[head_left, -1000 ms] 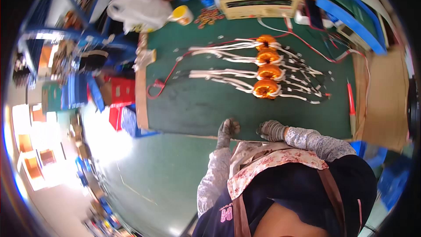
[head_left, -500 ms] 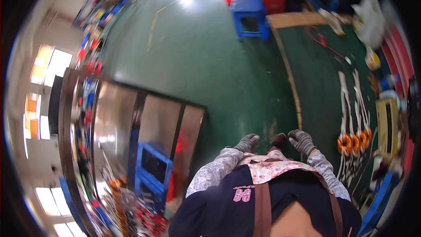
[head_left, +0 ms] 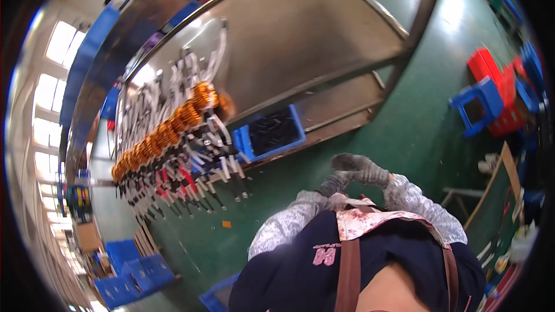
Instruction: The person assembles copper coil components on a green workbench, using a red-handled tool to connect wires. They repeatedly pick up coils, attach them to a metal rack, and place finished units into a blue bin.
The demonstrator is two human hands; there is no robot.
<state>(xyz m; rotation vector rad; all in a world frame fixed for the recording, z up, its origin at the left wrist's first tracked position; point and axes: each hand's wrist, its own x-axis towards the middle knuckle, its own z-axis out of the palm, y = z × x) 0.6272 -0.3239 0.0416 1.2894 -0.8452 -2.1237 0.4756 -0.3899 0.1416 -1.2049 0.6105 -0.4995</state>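
Note:
Both my hands wear grey knit gloves and meet in front of my waist, over the floor. My right hand [head_left: 365,170] reaches leftward across my left, its fingers stretched out, with nothing visible in them. Lower and closer to my body is my left hand [head_left: 334,184]; its fingers are mostly hidden behind the right. The two touch or overlap. Ahead on the left, a long row of copper-wound ring coils [head_left: 167,133] with white-sleeved and dark leads lies on a metal-topped table [head_left: 300,29]. Neither hand touches the coils.
A blue crate [head_left: 269,133] holding dark pieces sits on the table's lower shelf. Blue bins [head_left: 133,277] stand at the lower left. On the right are a blue stool [head_left: 477,104], red crates [head_left: 509,110] and a wood-edged green board [head_left: 494,196]. Green floor [head_left: 404,133] lies between.
My view has turned left, bringing the table and its coils in front of me. My hands, apart before at either side of my waist, have come together.

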